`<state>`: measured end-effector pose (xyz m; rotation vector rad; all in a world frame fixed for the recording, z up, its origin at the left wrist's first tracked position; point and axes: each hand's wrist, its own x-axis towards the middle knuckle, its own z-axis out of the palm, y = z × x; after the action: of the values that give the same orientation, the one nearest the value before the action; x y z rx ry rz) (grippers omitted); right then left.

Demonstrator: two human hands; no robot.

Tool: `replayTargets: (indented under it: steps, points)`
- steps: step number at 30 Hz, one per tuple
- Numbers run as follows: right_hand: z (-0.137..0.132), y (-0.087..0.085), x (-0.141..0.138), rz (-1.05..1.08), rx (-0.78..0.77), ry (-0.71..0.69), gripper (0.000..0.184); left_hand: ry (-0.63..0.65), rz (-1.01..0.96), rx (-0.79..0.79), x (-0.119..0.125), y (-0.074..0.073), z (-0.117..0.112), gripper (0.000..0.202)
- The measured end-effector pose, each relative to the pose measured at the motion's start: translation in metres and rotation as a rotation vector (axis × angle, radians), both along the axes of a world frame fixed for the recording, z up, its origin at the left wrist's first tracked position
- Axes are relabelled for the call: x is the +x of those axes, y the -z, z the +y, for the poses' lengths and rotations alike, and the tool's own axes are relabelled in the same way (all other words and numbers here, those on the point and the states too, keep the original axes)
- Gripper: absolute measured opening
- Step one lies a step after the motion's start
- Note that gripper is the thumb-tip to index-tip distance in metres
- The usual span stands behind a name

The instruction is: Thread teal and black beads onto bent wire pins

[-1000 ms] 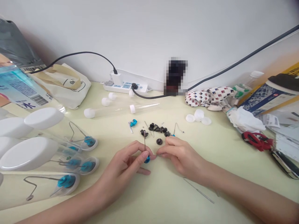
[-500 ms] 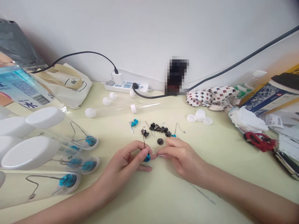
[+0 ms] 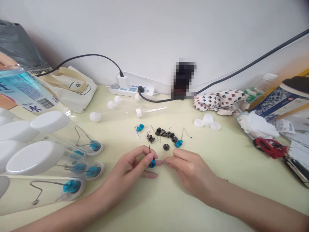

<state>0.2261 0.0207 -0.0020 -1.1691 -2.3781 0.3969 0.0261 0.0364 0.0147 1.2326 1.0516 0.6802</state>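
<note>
My left hand pinches a small blue metal fitting between thumb and fingers, and a thin wire rises from it. My right hand is closed on a thin metal rod, whose tip just shows at the fingertips beside the fitting. The rest of the rod is hidden by the hand and arm. Just beyond the hands lie several black knobs, a blue fitting with a bent wire and another blue fitting beside an L-shaped metal key.
Several clear tubes with white caps stand at the left, with blue fittings inside. Further back are lying tubes, a power strip and white caps. Red-handled scissors lie at the right.
My right hand has turned slightly, and less of the rod shows at its fingertips and below the forearm. The blue fitting beyond it is now uncovered. My left hand keeps its hold.
</note>
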Motion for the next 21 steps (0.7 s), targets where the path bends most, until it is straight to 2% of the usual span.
replayTargets:
  steps: [21]
  points:
    - [-0.0026,-0.003,-0.0036,0.118,-0.15,0.032,0.028,-0.029,-0.072,-0.076,0.0002,-0.0028,0.0029,0.025]
